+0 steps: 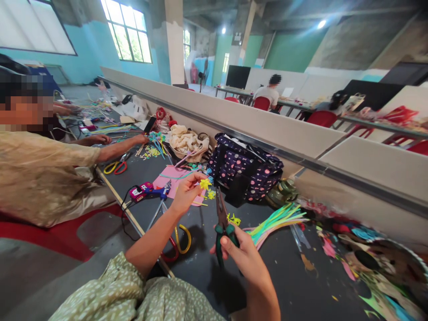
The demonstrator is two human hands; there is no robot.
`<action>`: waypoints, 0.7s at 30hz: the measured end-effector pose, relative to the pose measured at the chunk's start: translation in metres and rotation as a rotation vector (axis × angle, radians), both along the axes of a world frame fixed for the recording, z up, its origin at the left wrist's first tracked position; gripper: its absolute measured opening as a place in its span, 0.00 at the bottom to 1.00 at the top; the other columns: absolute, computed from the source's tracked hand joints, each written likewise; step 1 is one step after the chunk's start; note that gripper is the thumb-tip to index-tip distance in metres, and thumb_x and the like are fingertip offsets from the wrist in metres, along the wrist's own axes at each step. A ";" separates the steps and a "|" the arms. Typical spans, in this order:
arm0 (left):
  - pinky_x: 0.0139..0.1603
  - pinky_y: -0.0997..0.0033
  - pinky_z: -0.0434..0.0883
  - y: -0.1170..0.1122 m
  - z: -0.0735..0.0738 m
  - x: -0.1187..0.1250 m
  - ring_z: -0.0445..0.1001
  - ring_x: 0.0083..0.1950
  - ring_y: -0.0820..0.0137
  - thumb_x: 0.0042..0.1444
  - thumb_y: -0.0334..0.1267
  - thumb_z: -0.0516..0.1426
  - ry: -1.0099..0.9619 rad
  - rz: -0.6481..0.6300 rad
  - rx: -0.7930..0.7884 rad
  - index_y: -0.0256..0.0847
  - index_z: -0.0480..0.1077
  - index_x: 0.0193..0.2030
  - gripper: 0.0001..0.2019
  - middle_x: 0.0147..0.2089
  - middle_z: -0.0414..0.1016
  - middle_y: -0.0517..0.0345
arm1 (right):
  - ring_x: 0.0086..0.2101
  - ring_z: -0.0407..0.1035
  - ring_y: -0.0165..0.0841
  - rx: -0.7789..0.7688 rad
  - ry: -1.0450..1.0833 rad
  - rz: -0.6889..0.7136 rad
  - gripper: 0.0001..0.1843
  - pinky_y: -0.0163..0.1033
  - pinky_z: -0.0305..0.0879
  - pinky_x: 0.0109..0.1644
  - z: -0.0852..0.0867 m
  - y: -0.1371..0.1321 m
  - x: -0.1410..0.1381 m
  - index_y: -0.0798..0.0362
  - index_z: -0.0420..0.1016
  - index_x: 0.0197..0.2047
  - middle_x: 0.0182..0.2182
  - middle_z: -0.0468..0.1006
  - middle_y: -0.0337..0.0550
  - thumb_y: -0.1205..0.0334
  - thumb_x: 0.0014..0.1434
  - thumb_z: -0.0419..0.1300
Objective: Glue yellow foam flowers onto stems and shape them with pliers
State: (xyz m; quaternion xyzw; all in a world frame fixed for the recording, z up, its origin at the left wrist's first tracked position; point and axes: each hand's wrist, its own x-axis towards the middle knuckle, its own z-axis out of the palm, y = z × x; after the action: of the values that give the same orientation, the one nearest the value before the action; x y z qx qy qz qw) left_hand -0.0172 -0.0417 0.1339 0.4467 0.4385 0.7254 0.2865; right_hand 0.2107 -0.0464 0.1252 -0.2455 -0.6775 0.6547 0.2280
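Note:
Between its fingertips my left hand [187, 192] pinches a small yellow flower [205, 183], raised over the bench. My right hand [242, 252] is wrapped round the green handles of a pair of pliers [222, 218], whose dark jaws point up and away, close to the flower but apart from it. Beneath the left hand lies a pink sheet [170, 174]. More small yellow pieces [234, 219] sit behind the pliers. A bundle of pastel fuzzy stems [277, 224] lies to the right of them.
A blue glue gun [163, 191] and large scissors [183, 239] lie left of my hands. Behind stands a dark patterned bag [245, 167] against the low partition [287, 145]. A co-worker [43, 174] sits at left, arms over the bench. Scraps and a round basket [414, 254] fill the right.

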 end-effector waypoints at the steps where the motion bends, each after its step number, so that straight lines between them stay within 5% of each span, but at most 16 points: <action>1: 0.26 0.78 0.64 0.000 -0.001 0.001 0.66 0.30 0.76 0.49 0.39 0.64 -0.023 -0.011 -0.001 0.39 0.72 0.36 0.09 0.37 0.72 0.58 | 0.25 0.71 0.33 -0.017 0.009 0.014 0.21 0.36 0.64 0.33 0.000 0.000 -0.001 0.54 0.68 0.39 0.21 0.73 0.38 0.42 0.61 0.57; 11: 0.25 0.78 0.66 -0.005 0.004 0.006 0.66 0.30 0.75 0.50 0.41 0.64 -0.010 -0.070 0.031 0.38 0.73 0.35 0.10 0.37 0.72 0.55 | 0.23 0.71 0.33 -0.174 0.092 0.109 0.25 0.35 0.64 0.31 -0.010 0.001 -0.007 0.58 0.70 0.49 0.17 0.66 0.32 0.44 0.61 0.60; 21: 0.26 0.77 0.67 -0.005 -0.001 0.004 0.66 0.29 0.77 0.51 0.40 0.64 -0.009 -0.094 0.044 0.38 0.72 0.36 0.10 0.38 0.72 0.55 | 0.22 0.69 0.32 -0.234 0.123 0.118 0.24 0.35 0.63 0.30 -0.010 0.000 -0.005 0.59 0.71 0.49 0.17 0.67 0.33 0.46 0.60 0.61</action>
State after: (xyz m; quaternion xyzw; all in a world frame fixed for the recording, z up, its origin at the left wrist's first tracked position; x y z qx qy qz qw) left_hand -0.0133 -0.0468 0.1333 0.4696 0.3996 0.7225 0.3126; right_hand 0.2059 -0.0465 0.1155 -0.1894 -0.5944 0.7555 0.2001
